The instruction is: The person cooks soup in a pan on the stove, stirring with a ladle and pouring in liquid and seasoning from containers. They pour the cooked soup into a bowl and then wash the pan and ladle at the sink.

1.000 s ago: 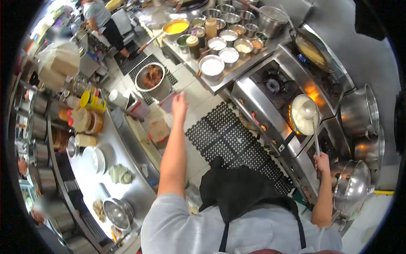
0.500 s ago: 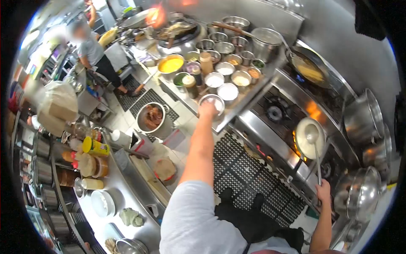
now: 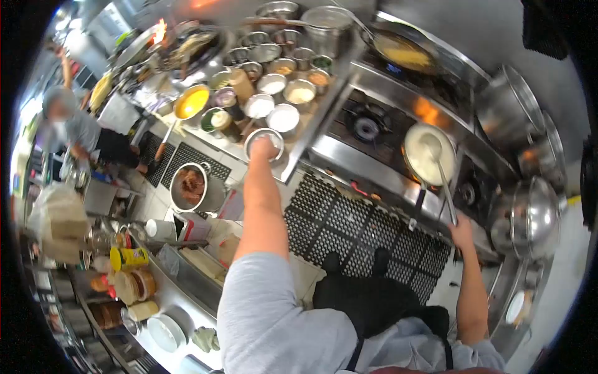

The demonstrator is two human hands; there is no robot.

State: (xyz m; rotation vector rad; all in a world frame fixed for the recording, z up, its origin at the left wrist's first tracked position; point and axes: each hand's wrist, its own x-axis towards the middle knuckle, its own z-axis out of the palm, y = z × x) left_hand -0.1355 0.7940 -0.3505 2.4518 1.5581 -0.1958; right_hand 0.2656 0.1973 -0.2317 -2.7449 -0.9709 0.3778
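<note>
My left hand (image 3: 263, 148) reaches down into a small metal bowl (image 3: 278, 142) with white contents at the counter's front corner. Its fingers look bunched together; the tips are hidden in the bowl. My right hand (image 3: 461, 231) is wrapped round the handle of a metal ladle (image 3: 446, 184). The ladle's head rests in creamy white liquid in a pan (image 3: 411, 163) over a lit burner. Next to my left hand stand a metal bowl of white powder (image 3: 283, 117) and a squeeze bottle (image 3: 222, 122).
A pot of meat (image 3: 189, 189) stands on the floor at left. A yellow-filled pot (image 3: 191, 103) sits on the counter's far edge. A wok (image 3: 408, 51) occupies the back burner; large metal pots (image 3: 509, 105) stand at right. Another person (image 3: 87, 128) works at far left.
The camera view has turned, so the surroundings shift left and upward. My left hand stays in the bowl. My right hand still holds the ladle in the pan, whose dark handle now shows.
</note>
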